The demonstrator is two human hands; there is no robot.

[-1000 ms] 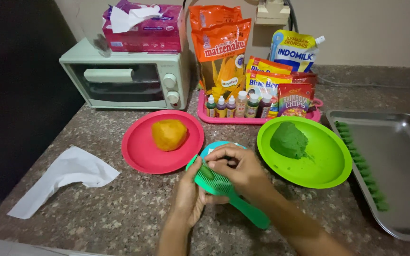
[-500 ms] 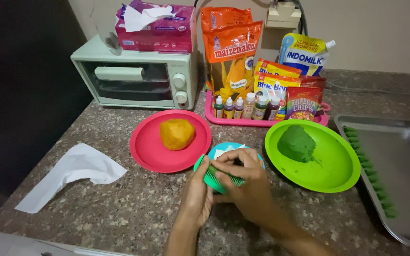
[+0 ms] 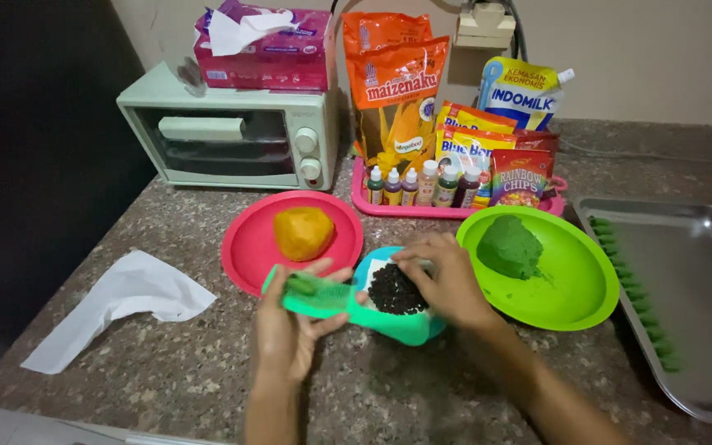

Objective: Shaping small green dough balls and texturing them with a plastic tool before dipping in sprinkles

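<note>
In the head view, a green comb (image 3: 311, 294) is being held flat across the left hand (image 3: 286, 330), its teeth facing up, the thumb pressed over the top and the fingers curled beneath so that it is being clamped rather than pinched at a tip. A small teal bowl (image 3: 401, 325) of dark chips (image 3: 395, 290) is being kept just beside the comb, touching its far end, where both hands can be brought to it without reaching. The right hand (image 3: 447, 284) is being rested on the bowl's rim, its fingers bent and drawn together over the chips; whether any chips are being pinched cannot be told, since the fingertips are hidden. A red plate (image 3: 245, 247) with an orange lump of dough (image 3: 302, 232) is being kept to the left of the bowl and a green plate (image 3: 578, 288) with green dough (image 3: 510, 245) to the right, each near at hand. A metal tray (image 3: 694, 272) is being used at the far right for a row of small green pieces (image 3: 632, 284) along its near edge, well apart from the bowl.
</note>
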